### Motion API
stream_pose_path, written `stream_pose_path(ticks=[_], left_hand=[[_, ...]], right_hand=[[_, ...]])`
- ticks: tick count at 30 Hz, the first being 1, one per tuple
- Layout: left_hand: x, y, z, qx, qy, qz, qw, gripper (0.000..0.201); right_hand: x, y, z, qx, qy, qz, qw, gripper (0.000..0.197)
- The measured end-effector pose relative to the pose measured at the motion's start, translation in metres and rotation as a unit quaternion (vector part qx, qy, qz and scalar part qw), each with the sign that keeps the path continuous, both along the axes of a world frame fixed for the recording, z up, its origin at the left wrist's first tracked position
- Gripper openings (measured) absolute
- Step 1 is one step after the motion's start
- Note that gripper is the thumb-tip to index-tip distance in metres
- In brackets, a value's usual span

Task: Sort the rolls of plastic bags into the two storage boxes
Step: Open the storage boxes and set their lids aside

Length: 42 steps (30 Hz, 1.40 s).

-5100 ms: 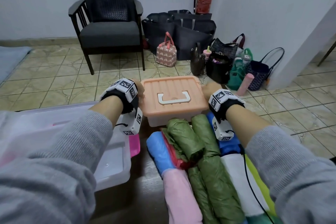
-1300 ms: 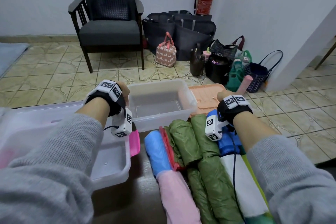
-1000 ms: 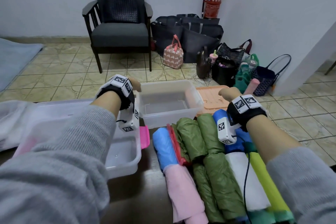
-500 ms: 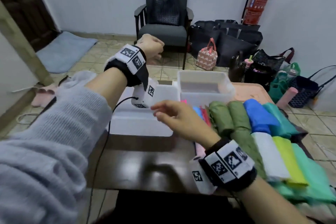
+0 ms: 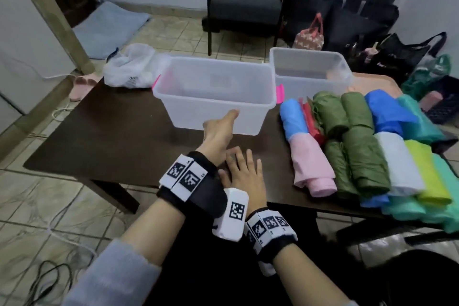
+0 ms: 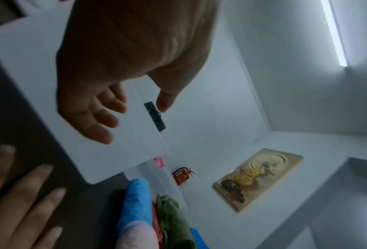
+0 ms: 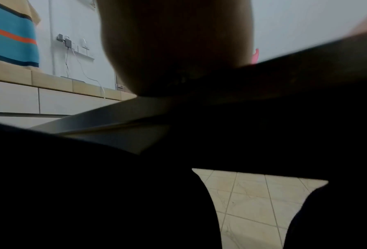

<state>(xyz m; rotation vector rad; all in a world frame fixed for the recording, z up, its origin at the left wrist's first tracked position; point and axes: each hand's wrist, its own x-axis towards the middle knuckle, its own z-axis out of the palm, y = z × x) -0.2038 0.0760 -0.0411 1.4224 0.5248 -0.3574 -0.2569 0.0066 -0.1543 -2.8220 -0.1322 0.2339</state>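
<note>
- Tiled floor (image 5: 44, 196) and a pale wall surround a dark worktop (image 5: 111, 136) that carries everything for the sorting.
- Rolls of plastic bags (image 5: 357, 146) lie packed side by side to the right of the large clear storage box (image 5: 213, 97): blue, red, dark green, pink, white, yellow-green and teal ones.
- Just behind the rolls, touching the large box's right end, stands the small clear storage box (image 5: 310, 69); both boxes are open-topped, with no rolls visible inside.
- Left hand (image 5: 218, 131) reaches to the large box's near wall, grip open, fingers loosely spread, thumb tip at the wall, holding nothing.
- Right hand (image 5: 244, 171) lies flat on the worktop in front of the large box, grip open, fingers straight, holding nothing.
- Left of the large box sits a white plastic bag (image 5: 131, 67); beyond it an armchair (image 5: 246, 0) stands on the floor.
</note>
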Motion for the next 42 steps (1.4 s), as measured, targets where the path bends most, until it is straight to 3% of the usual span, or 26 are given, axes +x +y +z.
stream_pose_path(ticks=[2,4,5,7,9,11,15,17,20,24,30,34,38,40,42], left_hand=[[0.006,-0.001,-0.005,-0.047,0.033,0.039,0.998,0.089],[0.019,-0.003,-0.002,-0.088,0.055,0.075,0.992,0.096],[0.026,-0.003,0.001,-0.112,0.055,0.091,0.988,0.092],[0.038,-0.002,0.006,-0.146,0.048,0.114,0.982,0.075],[0.046,-0.001,0.006,-0.148,0.034,0.124,0.981,0.057],[0.047,0.000,0.005,-0.135,0.005,0.136,0.981,0.044],[0.033,0.010,0.005,-0.124,-0.025,0.126,0.984,0.046],[0.021,0.021,0.007,-0.095,-0.054,0.122,0.987,0.047],[0.011,0.053,0.010,-0.024,-0.121,0.156,0.980,0.025],[0.013,0.117,0.008,0.205,-0.154,0.171,0.951,0.029],[0.021,0.176,0.011,0.358,-0.145,0.049,0.921,0.031],[0.026,0.182,0.008,0.381,-0.124,-0.016,0.916,0.038],[0.025,0.187,0.012,0.328,-0.095,-0.030,0.940,0.038],[0.020,0.192,0.013,0.355,-0.065,-0.068,0.930,0.044],[0.017,0.195,0.010,0.389,-0.056,-0.089,0.915,0.036]], right_hand=[[0.002,0.000,-0.005,-0.028,-0.011,-0.003,1.000,0.087],[-0.001,0.000,0.002,-0.041,-0.014,-0.027,0.999,0.066],[-0.003,-0.004,0.002,-0.040,-0.050,-0.038,0.997,0.061],[-0.010,-0.002,0.000,0.007,-0.121,-0.048,0.992,0.072],[-0.012,0.001,0.003,-0.027,-0.078,-0.022,0.996,0.054],[-0.004,0.000,0.003,0.004,0.011,-0.032,0.999,0.064],[-0.002,-0.003,-0.001,-0.042,-0.023,0.017,0.999,0.075],[-0.003,0.000,-0.006,-0.015,-0.038,-0.012,0.999,0.077],[-0.002,0.005,-0.004,0.011,-0.039,-0.055,0.998,0.056],[-0.001,0.006,-0.012,-0.006,-0.096,-0.054,0.994,0.058],[0.001,0.005,-0.016,-0.033,-0.107,-0.058,0.992,0.051],[0.001,0.005,-0.015,-0.024,-0.102,-0.050,0.993,0.052],[0.002,0.005,-0.016,-0.014,-0.110,-0.056,0.992,0.054],[0.000,0.005,-0.016,-0.011,-0.117,-0.053,0.992,0.059],[-0.001,0.004,-0.016,-0.004,-0.101,-0.036,0.994,0.070]])
